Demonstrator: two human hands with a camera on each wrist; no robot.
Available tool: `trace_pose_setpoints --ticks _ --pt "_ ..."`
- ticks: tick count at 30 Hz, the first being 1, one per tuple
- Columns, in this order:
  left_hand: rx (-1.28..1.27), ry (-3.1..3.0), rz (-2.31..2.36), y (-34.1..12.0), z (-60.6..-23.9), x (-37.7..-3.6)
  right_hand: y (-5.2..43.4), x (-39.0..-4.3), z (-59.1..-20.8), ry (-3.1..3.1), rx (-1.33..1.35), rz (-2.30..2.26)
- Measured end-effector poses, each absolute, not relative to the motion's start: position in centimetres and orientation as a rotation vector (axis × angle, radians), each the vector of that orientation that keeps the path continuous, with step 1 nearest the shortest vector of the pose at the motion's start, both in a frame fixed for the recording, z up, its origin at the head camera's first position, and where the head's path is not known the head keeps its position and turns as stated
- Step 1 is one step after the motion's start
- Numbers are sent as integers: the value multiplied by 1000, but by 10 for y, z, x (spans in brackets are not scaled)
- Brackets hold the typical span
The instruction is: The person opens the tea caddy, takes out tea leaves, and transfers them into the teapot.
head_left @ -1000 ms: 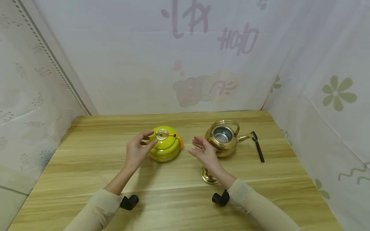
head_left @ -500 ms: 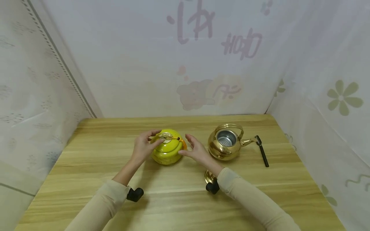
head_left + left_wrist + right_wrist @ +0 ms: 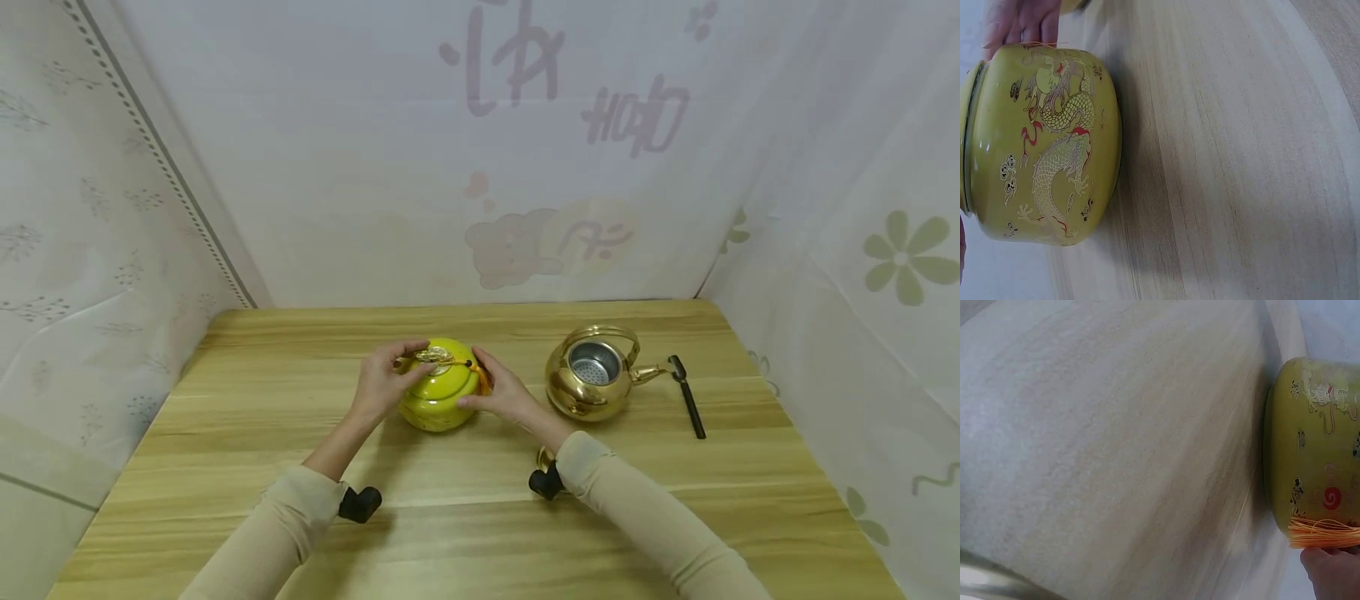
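Observation:
A round yellow lidded jar [image 3: 437,411] stands upright on the table. Its lid [image 3: 455,357] carries a gold ornament with an orange tassel [image 3: 1322,533] hanging down the right side. My left hand [image 3: 377,383] pinches the ornament between thumb and fingers. From the right, my right hand [image 3: 504,392] holds the jar's side, thumb in front and fingers behind, beside the tassel. A gold dragon pattern covers the jar's wall [image 3: 1063,150] in the left wrist view, where only a sliver of the left hand shows at the edge.
To the right stands a gold kettle [image 3: 588,392], uncovered, with a perforated metal strainer inside. Past its spout lies a black-handled tool [image 3: 688,400]. A small round gold piece [image 3: 545,458] lies partly hidden under the right wrist. Printed cloth [image 3: 360,167] hangs around the wooden table [image 3: 247,392].
My right hand has moved left from beside the kettle to the jar's right side. The left hand's fingers have closed in on the lid's ornament. The head view has shifted slightly.

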State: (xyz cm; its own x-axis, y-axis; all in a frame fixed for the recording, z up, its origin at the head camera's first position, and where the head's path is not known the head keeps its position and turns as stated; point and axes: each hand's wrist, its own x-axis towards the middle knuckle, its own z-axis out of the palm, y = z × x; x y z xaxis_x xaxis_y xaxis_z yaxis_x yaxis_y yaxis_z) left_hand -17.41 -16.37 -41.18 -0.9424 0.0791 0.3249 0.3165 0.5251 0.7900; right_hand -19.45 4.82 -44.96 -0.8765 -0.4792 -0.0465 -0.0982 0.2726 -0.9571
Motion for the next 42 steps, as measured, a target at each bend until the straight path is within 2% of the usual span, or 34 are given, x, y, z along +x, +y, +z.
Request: trace_pose_setpoints --ticks 17,25,32,42 --pt "-354 -2526 -1336 -162 -412 -178 47 -199 -458 2235 -534 -1636" --pt "-381 -2515 -1360 -164 -415 -183 48 -195 -448 2227 -557 -1617" --pt "-365 -2470 -1407 -167 -418 -186 48 -182 -424 2198 -568 -1597" --pt "-354 -2416 -1432 -165 -422 -186 49 -182 -424 2200 -565 -1609"
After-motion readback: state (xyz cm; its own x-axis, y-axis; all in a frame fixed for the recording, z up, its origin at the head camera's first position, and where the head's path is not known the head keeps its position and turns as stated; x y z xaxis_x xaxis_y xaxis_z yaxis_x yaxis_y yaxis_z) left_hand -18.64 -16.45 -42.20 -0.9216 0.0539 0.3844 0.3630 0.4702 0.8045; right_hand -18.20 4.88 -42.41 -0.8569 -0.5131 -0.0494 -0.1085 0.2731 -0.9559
